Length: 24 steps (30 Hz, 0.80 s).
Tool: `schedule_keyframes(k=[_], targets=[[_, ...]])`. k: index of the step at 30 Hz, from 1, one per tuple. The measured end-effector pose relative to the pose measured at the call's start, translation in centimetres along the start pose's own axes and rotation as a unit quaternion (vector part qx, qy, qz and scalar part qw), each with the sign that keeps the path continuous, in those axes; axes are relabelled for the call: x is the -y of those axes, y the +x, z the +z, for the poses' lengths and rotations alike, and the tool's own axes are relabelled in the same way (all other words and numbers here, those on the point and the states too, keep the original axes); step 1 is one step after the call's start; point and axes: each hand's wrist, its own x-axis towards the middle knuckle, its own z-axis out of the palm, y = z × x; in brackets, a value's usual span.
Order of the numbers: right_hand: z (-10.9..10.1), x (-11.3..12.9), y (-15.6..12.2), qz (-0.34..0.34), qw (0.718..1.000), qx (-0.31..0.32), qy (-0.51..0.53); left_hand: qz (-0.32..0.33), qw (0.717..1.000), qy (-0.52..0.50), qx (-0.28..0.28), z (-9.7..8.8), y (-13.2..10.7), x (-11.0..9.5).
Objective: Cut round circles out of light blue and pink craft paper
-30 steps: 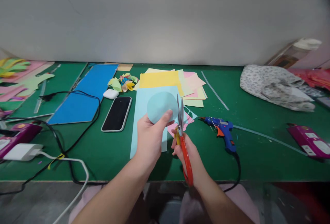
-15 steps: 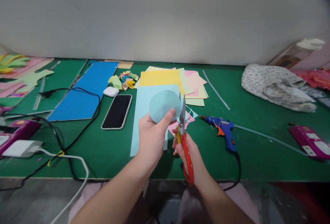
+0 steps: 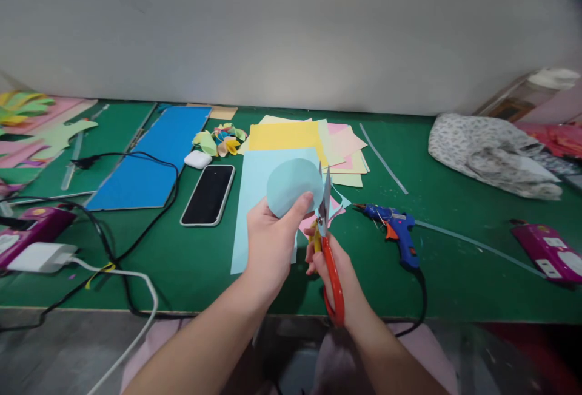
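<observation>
My left hand [image 3: 273, 240] pinches a round piece of light blue paper [image 3: 293, 184], thumb on top at its lower right edge. The scissors [image 3: 334, 276], with red handles and metal blades slightly apart, are gripped in my right hand [image 3: 339, 261]. Their blades point away from me, right beside the paper circle's right edge; whether they touch it I cannot tell. Under my left hand lies a light blue sheet [image 3: 254, 167]. Pink and blue paper scraps [image 3: 336, 208] lie behind the scissors.
Left of the sheet are a phone [image 3: 208, 195], a white case [image 3: 197, 159], a blue board [image 3: 150, 164] and black cables. Stacked coloured papers [image 3: 284, 135] lie behind. To the right are a blue glue gun [image 3: 398, 228], a purple power strip [image 3: 550, 252] and a patterned cloth [image 3: 486, 152].
The whole view has shifted slightly. My hands keep almost the same pose, with the paper circle and scissors still together.
</observation>
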Motion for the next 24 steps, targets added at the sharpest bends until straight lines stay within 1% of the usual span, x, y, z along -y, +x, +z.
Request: schedule_keyframes(k=[8,12,16,24], targets=[[0.28,0.56,0.07,0.033,0.999,-0.006,0.015,-0.003,1.000,-0.006,0.004,0.09,-0.05,0.00],[0.27,0.57,0.06,0.025,0.999,-0.007,0.026,-0.009,1.000,-0.006,0.004,0.11,-0.05,-0.09],[0.29,0.90,-0.01,0.032,0.999,-0.008,0.032,-0.015,1.000,-0.001,0.000,0.22,-0.04,-0.22],[0.28,0.91,0.05,0.038,0.999,-0.009,0.005,-0.014,1.000,-0.017,0.002,0.01,0.07,-0.18]])
